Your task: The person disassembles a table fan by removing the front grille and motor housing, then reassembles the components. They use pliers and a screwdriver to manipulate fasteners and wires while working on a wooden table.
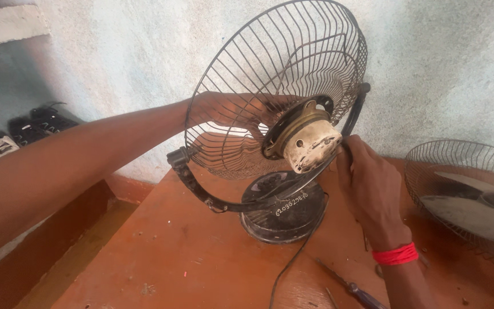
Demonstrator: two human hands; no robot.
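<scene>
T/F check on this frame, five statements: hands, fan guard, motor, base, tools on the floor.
1. The left hand is inside the wire fan guard. True.
2. The right hand rests flat on the floor. False: it is raised at the rear of the motor housing, beside the black yoke.
3. The fan stands on a round black base. True.
4. The right wrist wears a blue band. False: the wrist band is red.
5. A screwdriver lies on the reddish floor near the right forearm. True.
</scene>
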